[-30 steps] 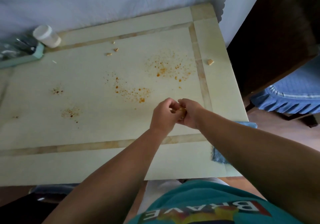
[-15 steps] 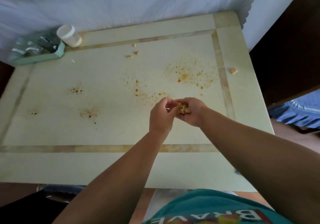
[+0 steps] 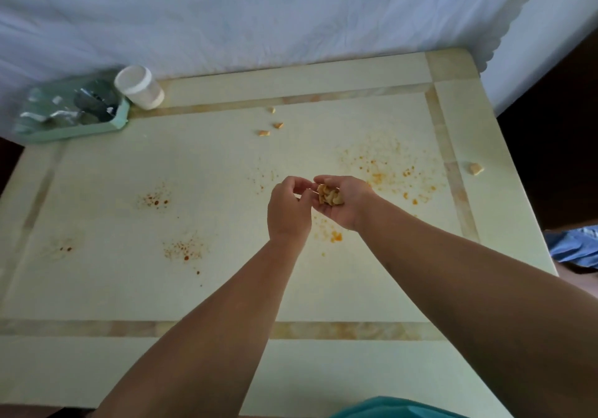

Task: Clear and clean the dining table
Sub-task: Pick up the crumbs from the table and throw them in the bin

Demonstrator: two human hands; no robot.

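Two hands meet mid-table: right hand [image 3: 339, 202] palm up, cupping a pile of food scraps [image 3: 330, 195]; left hand [image 3: 288, 209] loosely curled beside it, holding nothing visible. Dining table [image 3: 97, 304] has orange crumb stains [image 3: 388, 171], loose bits [image 3: 270, 128], white jar [image 3: 139, 87] and green tray [image 3: 74, 128] far-left.

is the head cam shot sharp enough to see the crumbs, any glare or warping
Head view: soft, dim, even light, no glare on the table; the food scraps in the right hand read as a blurry clump, while the loose crumbs and orange stains stay visible; wide-angle warping bends the table's edges and stretches the forearms near the bottom.
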